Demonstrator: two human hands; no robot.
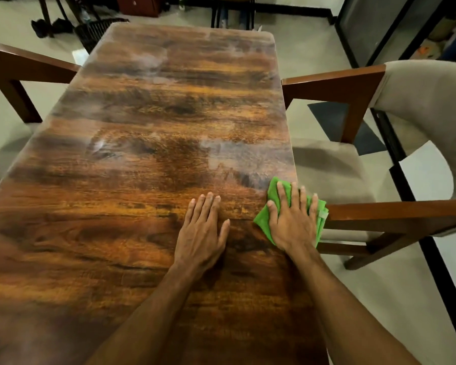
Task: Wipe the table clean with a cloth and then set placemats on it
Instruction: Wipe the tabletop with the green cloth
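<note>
On the table, right hand, fingers straight, presses cloth; left hand lies flat.

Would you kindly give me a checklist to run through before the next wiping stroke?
1. The right hand lies flat on the cloth: ok.
2. The left hand lies flat on the table: ok.
3. The cloth sits wholly on the table: not ok, its right side passes the edge.
4. The table is free of smears: not ok, hazy patches show at the middle and far end.
5. The placemats are ready: cannot tell, none in view.
</note>
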